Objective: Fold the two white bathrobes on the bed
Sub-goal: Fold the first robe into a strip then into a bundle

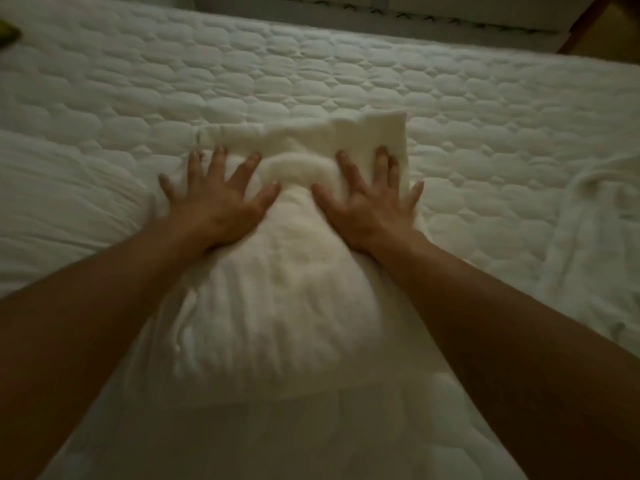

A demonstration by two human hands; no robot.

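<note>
A folded robe (277,289) lies on the bed (311,64), its far edge just beyond the fingers (244,171). The left hand (214,206) and right hand (370,206) press flat on its far end, fingers spread wide and straight, holding nothing, thumbs pointing toward each other across a raised fold. A second robe (588,230) lies crumpled well right of the right fingers. A green thing (7,32) shows far beyond the left fingers

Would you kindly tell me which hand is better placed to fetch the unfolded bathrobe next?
Probably the right hand: it presses the folded bathrobe on the side nearer the unfolded bathrobe, lying to the right; the left hand is farther.
</note>
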